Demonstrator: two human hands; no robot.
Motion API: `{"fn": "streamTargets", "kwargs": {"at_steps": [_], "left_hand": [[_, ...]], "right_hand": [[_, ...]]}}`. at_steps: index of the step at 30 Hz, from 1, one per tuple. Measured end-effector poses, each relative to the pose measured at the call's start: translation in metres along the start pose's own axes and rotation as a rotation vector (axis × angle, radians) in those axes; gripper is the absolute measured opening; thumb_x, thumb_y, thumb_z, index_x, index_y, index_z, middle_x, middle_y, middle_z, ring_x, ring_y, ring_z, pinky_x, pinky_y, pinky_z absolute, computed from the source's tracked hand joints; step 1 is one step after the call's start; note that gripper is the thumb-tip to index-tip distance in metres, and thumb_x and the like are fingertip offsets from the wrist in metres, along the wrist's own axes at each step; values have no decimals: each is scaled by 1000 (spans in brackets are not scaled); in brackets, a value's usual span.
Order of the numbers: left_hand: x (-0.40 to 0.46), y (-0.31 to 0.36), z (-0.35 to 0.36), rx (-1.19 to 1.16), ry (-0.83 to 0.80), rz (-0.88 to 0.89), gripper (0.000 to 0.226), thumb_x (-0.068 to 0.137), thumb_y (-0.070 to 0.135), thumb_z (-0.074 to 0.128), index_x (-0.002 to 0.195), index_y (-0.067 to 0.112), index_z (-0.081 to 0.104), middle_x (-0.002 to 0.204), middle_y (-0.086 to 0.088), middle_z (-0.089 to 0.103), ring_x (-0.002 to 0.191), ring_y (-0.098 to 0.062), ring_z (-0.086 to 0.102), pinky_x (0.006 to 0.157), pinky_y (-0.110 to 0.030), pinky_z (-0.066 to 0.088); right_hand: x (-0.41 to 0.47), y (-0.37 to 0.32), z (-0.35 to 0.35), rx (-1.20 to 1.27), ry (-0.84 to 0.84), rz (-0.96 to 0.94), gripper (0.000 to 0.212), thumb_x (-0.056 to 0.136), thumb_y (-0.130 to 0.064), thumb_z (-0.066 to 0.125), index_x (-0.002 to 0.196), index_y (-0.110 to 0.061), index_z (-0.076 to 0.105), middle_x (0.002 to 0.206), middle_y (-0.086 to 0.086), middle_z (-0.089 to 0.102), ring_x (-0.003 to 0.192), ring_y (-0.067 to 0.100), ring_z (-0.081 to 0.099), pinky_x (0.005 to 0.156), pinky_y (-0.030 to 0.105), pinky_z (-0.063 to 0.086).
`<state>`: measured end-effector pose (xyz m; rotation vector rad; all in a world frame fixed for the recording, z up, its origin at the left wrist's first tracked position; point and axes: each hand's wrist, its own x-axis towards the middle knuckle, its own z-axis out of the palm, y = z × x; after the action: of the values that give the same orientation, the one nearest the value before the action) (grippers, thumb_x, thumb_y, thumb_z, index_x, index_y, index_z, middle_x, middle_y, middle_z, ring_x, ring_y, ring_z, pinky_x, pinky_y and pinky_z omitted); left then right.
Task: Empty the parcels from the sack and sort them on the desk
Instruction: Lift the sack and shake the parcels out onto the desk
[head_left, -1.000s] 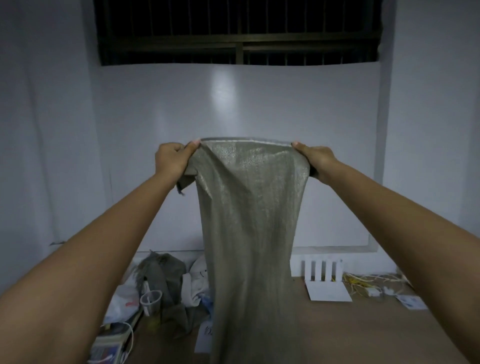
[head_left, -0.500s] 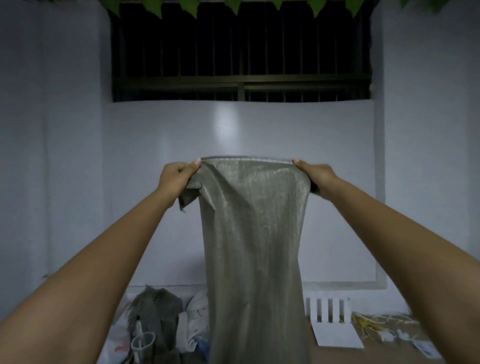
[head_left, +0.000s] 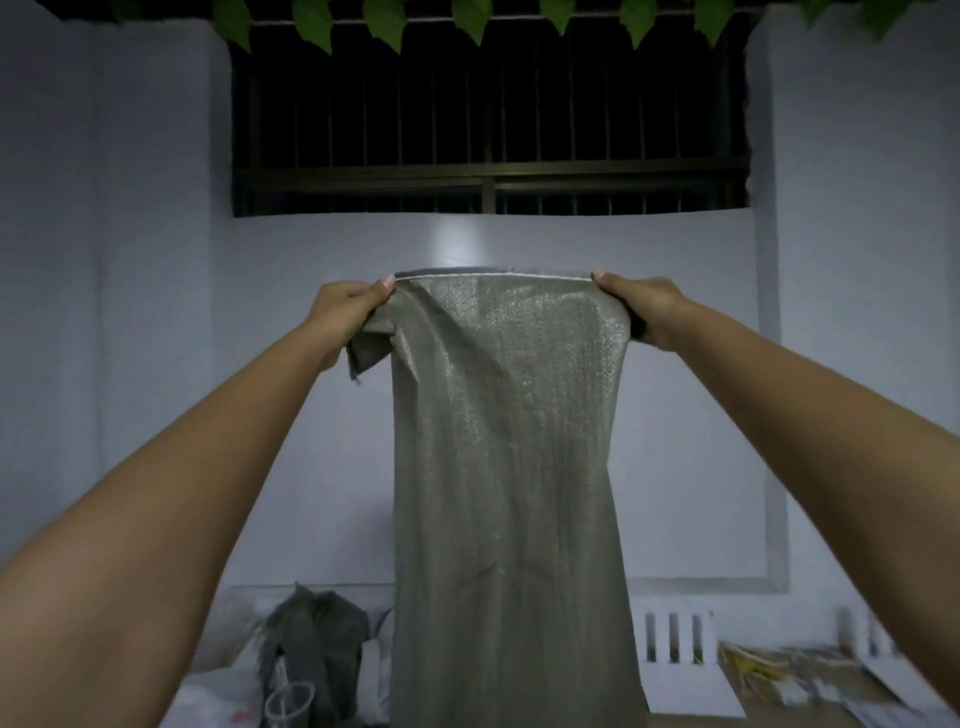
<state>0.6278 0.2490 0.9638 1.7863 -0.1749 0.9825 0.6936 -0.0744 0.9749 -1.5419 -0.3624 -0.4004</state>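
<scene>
A grey woven sack (head_left: 504, 467) hangs straight down in front of me, held up high by its stitched top edge. My left hand (head_left: 345, 312) grips the sack's left corner, thumb on the near face. The right corner is gripped the same way by my right hand (head_left: 641, 306). The sack looks flat and slack, and its lower end runs out of the bottom of the frame. No parcels show in this view; the sack and my arms hide most of the desk.
A barred window (head_left: 488, 114) with green leaves above it fills the upper wall. Low down at the left lie a grey cloth heap (head_left: 317, 649), white bags and a clear cup (head_left: 288, 701). A white slotted rack (head_left: 675, 636) and papers (head_left: 769, 675) lie at the right.
My view has tilted upward, so the desk has dropped almost out of frame and more window shows. Both hands keep their hold on the sack's top corners, raised higher.
</scene>
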Motion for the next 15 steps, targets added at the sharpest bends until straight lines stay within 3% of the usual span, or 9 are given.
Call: {"fn": "streamTargets", "kwargs": {"at_steps": [2, 5, 8, 13, 15], "left_hand": [[-3, 2, -4, -57, -93, -49, 32, 89, 39, 61, 96, 9, 68, 101, -11, 68, 89, -20, 64, 87, -31, 52], [-12, -2, -10, -175, -266, -81, 28, 89, 36, 60, 101, 11, 65, 103, -7, 68, 93, -17, 65, 78, -23, 54], [-14, -12, -14, -257, -426, -52, 34, 85, 27, 62, 115, 11, 59, 107, -4, 67, 100, -15, 65, 77, -22, 56], [-9, -23, -18, -304, -323, -75, 73, 75, 6, 72, 139, 16, 38, 125, -10, 57, 113, -24, 60, 91, -34, 54], [-8, -26, -18, -267, -218, -71, 72, 76, 5, 73, 138, 8, 37, 127, -15, 57, 113, -27, 60, 95, -41, 51]], "right_hand": [[1, 1, -3, -1, -38, 16, 45, 81, -43, 72, 105, -7, 62, 94, 7, 68, 81, 17, 67, 60, 26, 54], [0, 8, -7, 41, -132, 57, 57, 78, -52, 71, 116, -11, 63, 106, 8, 70, 93, 19, 68, 75, 31, 56], [-7, 14, -11, 133, -245, 68, 48, 82, -53, 65, 115, -19, 63, 113, 6, 66, 101, 17, 64, 85, 30, 53], [-11, 23, -15, 334, -309, 33, 45, 83, -43, 68, 120, -19, 58, 114, 4, 66, 104, 20, 65, 86, 31, 53], [-12, 27, -14, 394, -289, 20, 38, 84, -33, 69, 117, -17, 59, 109, 4, 67, 94, 18, 69, 81, 31, 56]]}}
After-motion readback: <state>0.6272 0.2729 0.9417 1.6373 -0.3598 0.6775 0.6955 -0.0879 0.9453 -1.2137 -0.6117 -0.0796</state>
